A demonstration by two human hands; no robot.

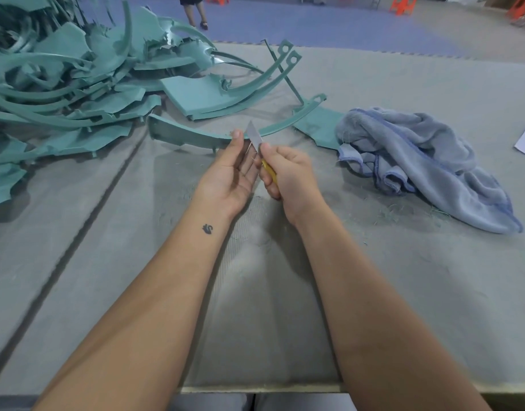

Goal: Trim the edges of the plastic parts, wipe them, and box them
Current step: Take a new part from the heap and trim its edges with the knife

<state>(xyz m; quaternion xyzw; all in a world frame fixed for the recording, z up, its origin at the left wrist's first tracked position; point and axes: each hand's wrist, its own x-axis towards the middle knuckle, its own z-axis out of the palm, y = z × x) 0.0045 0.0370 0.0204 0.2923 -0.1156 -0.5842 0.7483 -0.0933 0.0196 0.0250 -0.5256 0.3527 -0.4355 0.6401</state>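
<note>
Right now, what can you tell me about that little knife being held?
The knife is a small utility cutter with a yellow handle and a flat grey blade that looks like metal, ending in a slanted tip. It is held above the table, blade pointing up and away. The right hand grips the handle, thumb near the blade's base. The left hand lies open beside it, fingers close to the blade; whether they touch it is unclear.

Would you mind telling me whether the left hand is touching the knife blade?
Touching. In the head view the left hand has its fingertips against the knife blade, with no gap visible, while the right hand holds the yellow handle.
</note>
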